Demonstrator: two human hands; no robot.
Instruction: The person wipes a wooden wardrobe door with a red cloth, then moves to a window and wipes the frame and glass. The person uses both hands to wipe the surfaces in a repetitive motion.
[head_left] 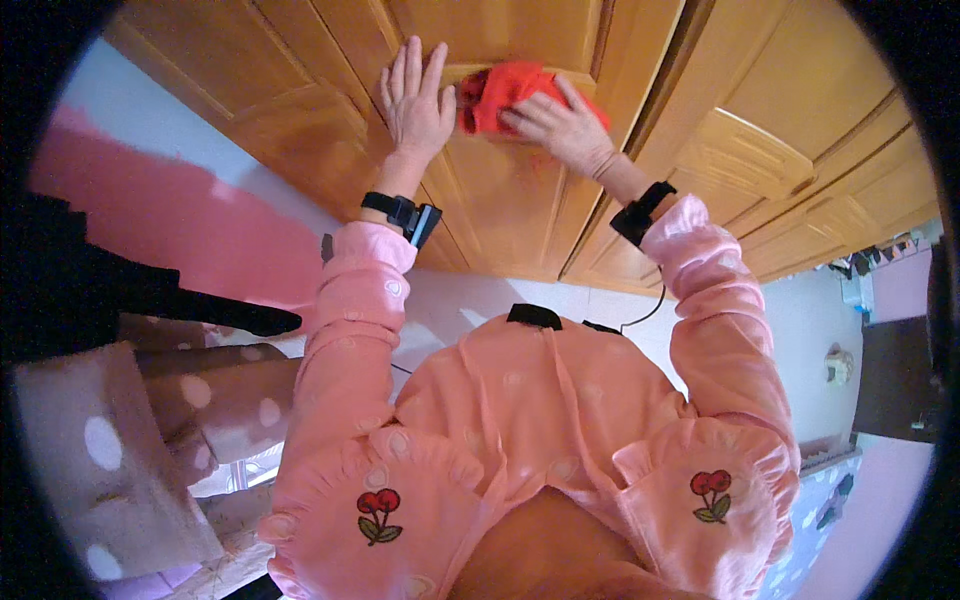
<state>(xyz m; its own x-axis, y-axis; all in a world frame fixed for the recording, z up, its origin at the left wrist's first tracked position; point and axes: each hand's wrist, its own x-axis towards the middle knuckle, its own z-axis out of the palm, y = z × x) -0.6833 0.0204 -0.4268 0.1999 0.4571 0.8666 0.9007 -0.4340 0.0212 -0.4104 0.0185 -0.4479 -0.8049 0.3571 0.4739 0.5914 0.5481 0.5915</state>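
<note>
A wooden wardrobe door with raised panels stands in front of me. My left hand lies flat on it, fingers stretched out and holding nothing. Just to the right, my right hand presses a crumpled red cloth against the door panel. Its fingers rest over the cloth and are slightly smeared by motion. Part of the cloth is hidden under the palm. Each wrist wears a black band, and the left one carries a small device.
More wooden door panels continue to the right, past a dark vertical gap. To the left is a pink-and-white wall. A brown fabric with pale dots lies at lower left, beside a black object. A thin cable hangs near my right sleeve.
</note>
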